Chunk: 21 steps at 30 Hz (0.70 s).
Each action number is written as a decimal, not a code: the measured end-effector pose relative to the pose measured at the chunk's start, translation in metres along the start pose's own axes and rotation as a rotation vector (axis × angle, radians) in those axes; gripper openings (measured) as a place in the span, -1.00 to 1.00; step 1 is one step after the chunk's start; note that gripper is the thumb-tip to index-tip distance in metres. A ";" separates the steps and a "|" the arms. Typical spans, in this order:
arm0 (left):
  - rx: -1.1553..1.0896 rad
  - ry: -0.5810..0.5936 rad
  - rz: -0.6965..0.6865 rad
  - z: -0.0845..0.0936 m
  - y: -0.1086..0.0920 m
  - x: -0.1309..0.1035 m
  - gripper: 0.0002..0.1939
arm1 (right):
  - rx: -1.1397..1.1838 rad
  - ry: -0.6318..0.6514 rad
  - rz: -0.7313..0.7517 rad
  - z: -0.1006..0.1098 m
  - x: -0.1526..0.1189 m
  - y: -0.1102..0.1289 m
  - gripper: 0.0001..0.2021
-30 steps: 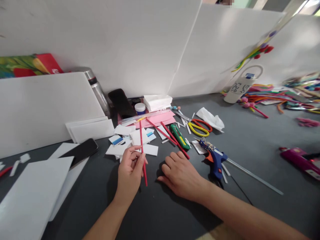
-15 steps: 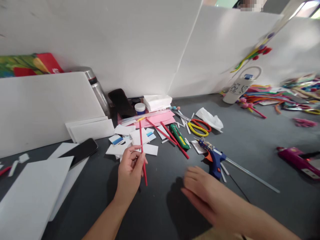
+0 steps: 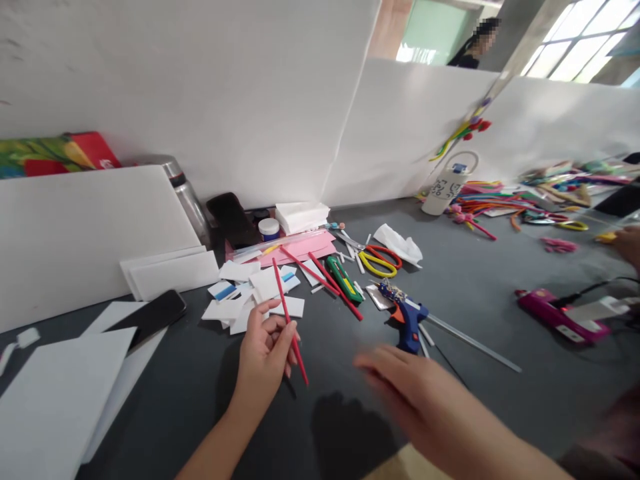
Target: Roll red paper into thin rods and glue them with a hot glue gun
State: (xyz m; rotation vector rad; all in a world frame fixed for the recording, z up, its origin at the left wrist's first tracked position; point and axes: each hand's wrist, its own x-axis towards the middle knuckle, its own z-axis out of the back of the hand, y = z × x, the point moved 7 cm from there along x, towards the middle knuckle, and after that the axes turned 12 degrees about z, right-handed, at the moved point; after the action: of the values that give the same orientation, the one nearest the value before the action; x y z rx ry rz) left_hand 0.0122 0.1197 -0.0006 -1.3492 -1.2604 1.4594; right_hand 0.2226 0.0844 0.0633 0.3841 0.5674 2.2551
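Observation:
My left hand (image 3: 270,347) pinches a thin red stick (image 3: 283,293) between thumb and fingers. The stick slants over the dark table, its far end above a pile of white card pieces (image 3: 240,310). To the right, my right hand (image 3: 395,377) hovers above the table, smeared by motion, and I see nothing clear in its fingers. Just beyond it lies a blue glue gun (image 3: 413,327) with a long clear glue stick (image 3: 475,340). More red sticks (image 3: 340,290) rest beside a green cutter knife (image 3: 345,280) and red-and-yellow scissors (image 3: 377,260).
White boards and a black phone (image 3: 150,313) lie at left. Along the back stand a steel flask (image 3: 193,207) and a white bottle (image 3: 443,190). A magenta power strip (image 3: 555,317) lies at right, near another person's hand (image 3: 629,245). Coloured pipe cleaners (image 3: 490,200) are heaped behind.
The view has turned right and up, bringing another person's hand into sight. The red stick in my left hand tilts more. My right hand is still moving near the glue gun.

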 end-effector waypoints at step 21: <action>-0.070 0.047 0.011 -0.005 0.001 -0.002 -0.54 | 0.009 0.033 -0.171 -0.027 0.079 -0.016 -0.74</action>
State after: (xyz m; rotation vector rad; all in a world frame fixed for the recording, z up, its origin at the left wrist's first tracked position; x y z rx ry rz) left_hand 0.0178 0.1185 -0.0004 -1.4309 -1.2865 1.3939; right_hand 0.1678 0.1456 0.0392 0.2914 0.6051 2.0984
